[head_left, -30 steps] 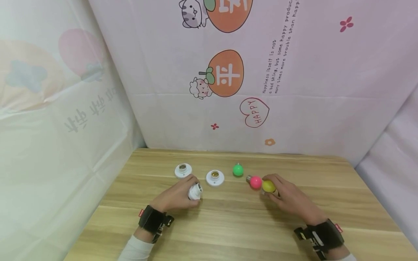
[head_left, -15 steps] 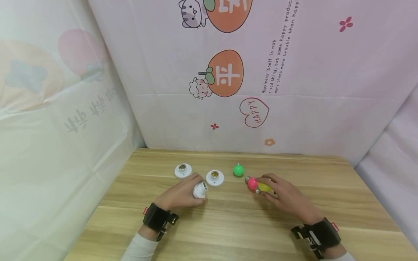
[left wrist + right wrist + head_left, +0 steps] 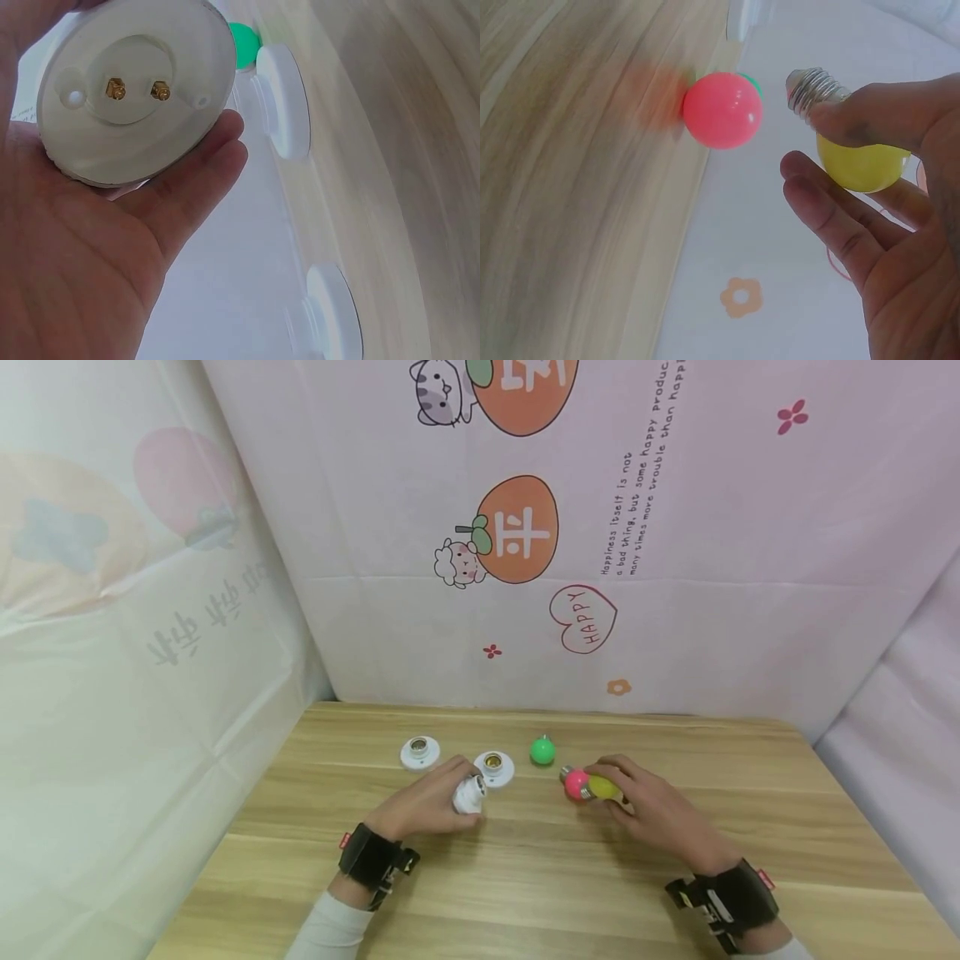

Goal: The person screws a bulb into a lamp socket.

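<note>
Left hand (image 3: pixel 423 803) grips a white socket (image 3: pixel 468 795), right hand (image 3: pixel 654 806) pinches a yellow bulb (image 3: pixel 602 787)!
Both slant in from the head view's bottom edge; the socket's held below centre, its flat underside showing brass terminals (image 3: pixel 115 88); the glossy bulb, right of centre, points its silver screw cap (image 3: pixel 814 90) left.

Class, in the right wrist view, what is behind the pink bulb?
A thin edge of the green bulb shows past the pink bulb at upper right; the rest is covered. The pink bulb's metal base is hidden there too.
</note>
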Demonstrator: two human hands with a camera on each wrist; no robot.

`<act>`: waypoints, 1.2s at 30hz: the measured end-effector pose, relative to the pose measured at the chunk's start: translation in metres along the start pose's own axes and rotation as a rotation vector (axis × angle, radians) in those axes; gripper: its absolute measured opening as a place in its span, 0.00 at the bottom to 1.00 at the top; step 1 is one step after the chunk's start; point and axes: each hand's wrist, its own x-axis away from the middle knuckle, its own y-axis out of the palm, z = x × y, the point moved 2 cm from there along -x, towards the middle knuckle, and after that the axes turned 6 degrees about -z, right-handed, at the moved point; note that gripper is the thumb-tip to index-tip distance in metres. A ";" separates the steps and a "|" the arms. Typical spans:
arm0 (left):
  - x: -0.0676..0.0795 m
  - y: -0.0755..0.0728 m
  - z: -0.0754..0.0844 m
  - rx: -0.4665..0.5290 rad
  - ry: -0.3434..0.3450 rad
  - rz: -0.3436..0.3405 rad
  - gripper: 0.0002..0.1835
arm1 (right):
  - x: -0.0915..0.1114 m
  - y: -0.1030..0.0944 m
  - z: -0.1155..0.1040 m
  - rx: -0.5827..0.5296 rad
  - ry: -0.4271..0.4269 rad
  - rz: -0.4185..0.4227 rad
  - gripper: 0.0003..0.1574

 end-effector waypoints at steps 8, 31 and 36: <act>-0.004 0.002 0.005 0.025 0.009 -0.032 0.29 | -0.003 -0.001 -0.004 -0.010 0.019 -0.005 0.37; -0.018 0.005 0.022 0.031 0.072 -0.043 0.31 | -0.022 -0.003 -0.020 -0.067 -0.078 0.055 0.34; -0.021 0.007 0.026 0.050 0.101 -0.038 0.28 | -0.025 -0.004 -0.023 -0.037 -0.095 0.063 0.33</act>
